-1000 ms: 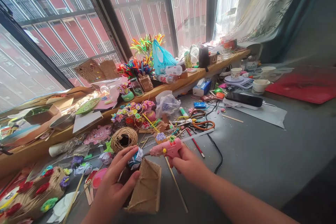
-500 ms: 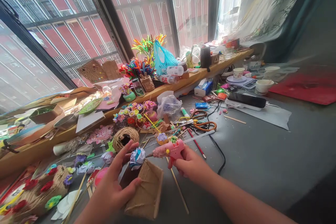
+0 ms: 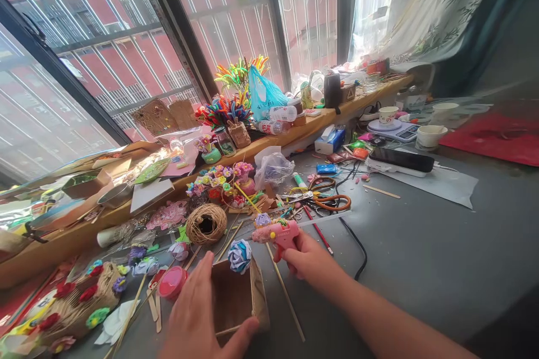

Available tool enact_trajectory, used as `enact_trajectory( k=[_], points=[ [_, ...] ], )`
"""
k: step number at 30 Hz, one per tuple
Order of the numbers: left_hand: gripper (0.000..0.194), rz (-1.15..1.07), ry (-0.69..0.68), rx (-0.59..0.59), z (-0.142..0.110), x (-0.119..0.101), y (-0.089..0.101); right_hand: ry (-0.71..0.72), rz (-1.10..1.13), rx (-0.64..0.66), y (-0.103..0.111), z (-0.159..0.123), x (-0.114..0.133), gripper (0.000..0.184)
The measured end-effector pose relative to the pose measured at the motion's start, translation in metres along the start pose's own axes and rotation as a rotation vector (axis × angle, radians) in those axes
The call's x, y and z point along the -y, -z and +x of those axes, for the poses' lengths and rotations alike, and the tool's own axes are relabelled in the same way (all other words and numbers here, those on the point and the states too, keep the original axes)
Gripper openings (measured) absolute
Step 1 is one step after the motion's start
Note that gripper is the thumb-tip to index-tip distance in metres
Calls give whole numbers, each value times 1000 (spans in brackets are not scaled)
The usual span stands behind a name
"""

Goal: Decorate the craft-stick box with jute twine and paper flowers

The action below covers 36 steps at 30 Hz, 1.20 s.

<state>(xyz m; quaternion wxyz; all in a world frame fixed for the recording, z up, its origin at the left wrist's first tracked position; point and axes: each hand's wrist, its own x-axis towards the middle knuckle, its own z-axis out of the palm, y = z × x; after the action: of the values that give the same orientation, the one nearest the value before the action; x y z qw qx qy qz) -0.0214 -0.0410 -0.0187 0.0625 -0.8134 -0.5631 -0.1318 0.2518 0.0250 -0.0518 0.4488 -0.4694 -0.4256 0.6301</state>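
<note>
My right hand (image 3: 309, 258) is wrapped round the handle of a pink hot glue gun (image 3: 275, 234), with a clear glue stick poking out of its back end. The gun's nozzle points left, close to a blue-and-white paper flower (image 3: 240, 256) on the far rim of a brown cardboard box (image 3: 260, 297). My left hand (image 3: 196, 311) grips this box, fingers along its left side and thumb over the near edge. The box's open side faces me, and its inside looks bare. Whether nozzle and flower touch, I cannot tell.
Behind the box lie a twine roll (image 3: 206, 223), scissors (image 3: 332, 193) and a red pencil (image 3: 319, 230). A twine-covered piece with flowers (image 3: 84, 300) and a pink tub (image 3: 172, 282) are at left. A black cord (image 3: 357, 249) crosses the table; a phone (image 3: 402, 160) lies at right.
The box has turned in my left hand, so its inside now shows. That hand has shifted from beside the flower down to the box's edges. The glue gun has moved slightly right and up.
</note>
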Motion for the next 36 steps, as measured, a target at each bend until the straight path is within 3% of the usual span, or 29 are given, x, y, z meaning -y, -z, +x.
enact_trajectory(
  k=[5, 13, 16, 20, 24, 29, 36],
  points=[
    [110, 81, -24, -53, -2, -3, -13, -38, 31, -8, 4, 0, 4, 28],
    [100, 10, -82, 104, 3, 28, 31, -72, 93, 33, 0, -6, 9, 39],
    [89, -59, 12, 38, 8, 16, 30, -87, 97, 55, -3, -7, 8, 43],
    [79, -72, 81, -129, 19, -9, 13, -100, 89, 66, -3, -8, 5, 45],
    [58, -133, 129, -142, 27, -16, 3, -99, 81, 78, -3, -9, 4, 49],
    [57, -199, 134, -100, 29, -2, 6, -82, 62, 108, -6, -10, 1, 43],
    [58, -261, 146, -53, 33, 19, 26, -36, 93, 135, -8, -6, -6, 42]
  ],
)
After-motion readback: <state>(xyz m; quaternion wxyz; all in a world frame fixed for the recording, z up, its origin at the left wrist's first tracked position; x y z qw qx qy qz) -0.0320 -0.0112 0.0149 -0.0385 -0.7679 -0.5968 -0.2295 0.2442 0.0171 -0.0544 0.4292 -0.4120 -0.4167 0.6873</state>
